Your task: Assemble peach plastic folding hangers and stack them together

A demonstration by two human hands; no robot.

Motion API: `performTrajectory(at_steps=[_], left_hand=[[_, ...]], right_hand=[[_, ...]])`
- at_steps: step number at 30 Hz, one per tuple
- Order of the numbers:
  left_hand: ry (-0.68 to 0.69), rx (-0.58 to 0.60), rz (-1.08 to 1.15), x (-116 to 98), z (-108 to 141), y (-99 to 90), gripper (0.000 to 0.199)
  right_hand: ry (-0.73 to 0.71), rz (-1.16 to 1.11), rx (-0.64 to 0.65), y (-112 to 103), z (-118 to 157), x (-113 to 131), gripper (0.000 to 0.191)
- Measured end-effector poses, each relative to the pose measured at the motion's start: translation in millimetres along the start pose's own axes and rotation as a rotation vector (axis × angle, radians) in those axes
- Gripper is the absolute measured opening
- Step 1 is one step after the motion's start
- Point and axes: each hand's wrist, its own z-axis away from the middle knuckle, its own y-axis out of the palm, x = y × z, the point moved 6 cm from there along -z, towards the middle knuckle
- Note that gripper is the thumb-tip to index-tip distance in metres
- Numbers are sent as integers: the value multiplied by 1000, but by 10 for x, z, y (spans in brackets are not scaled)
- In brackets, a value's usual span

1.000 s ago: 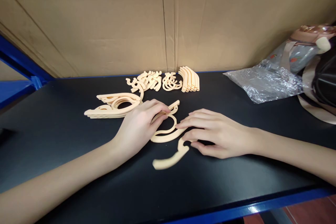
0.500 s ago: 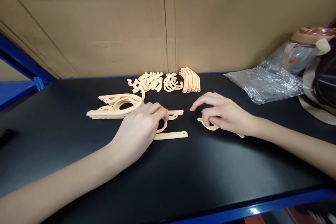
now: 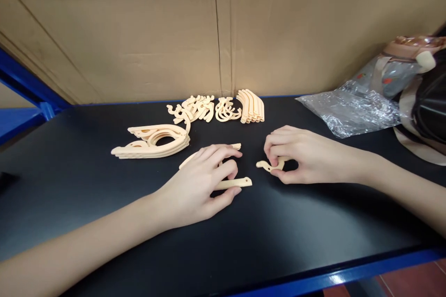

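My left hand point(image 3: 198, 181) is spread low over several cream plastic parts, its fingers apart. Beneath it a straight bar point(image 3: 235, 184) sticks out to the right between index finger and thumb, and the tip of another arm piece point(image 3: 236, 146) shows beyond the fingertips. Whether the fingers touch them is hard to tell. To the right, my right hand point(image 3: 296, 155) pinches a small curved cream piece point(image 3: 266, 165) between thumb and fingers, just above the black table. A stack of folded cream hanger-like pieces point(image 3: 153, 151) lies left of my left hand.
At the back of the black table point(image 3: 299, 222) lie small hooked parts point(image 3: 200, 107), curved hooks point(image 3: 226, 110) and a row of curved arms point(image 3: 251, 106). A clear plastic bag point(image 3: 355, 109) and a strapped bottle point(image 3: 397, 72) stand at the right, before a cardboard wall point(image 3: 139, 32).
My left hand has opened over the parts, its thumb now near the bar. My right hand has closed on the small curved piece and turned it.
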Motion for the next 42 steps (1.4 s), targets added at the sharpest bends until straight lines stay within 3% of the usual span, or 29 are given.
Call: performTrajectory(at_steps=[5,11,20,29,35,42], left_hand=[[22,103,71,4,-19,28,14],[55,98,56,-17,-30,19,19],[128,44,-48,-4,-9,11,13],[127,26,-40,-17,-10,-6,16],[95,-3,19,16,-9,1,20],[76,4,56,35,-3,9,18]], right_hand=[[-10,-49,14,14,14,68,23],[-39,-106,23,39,7,123,17],[-90,-18,-117,161,-43,181,8],[66,-17,-116,219,-24,68,22],[9,-75,-65,223,-37,167,33],[-40,-219,-86,194,-21,213,31]])
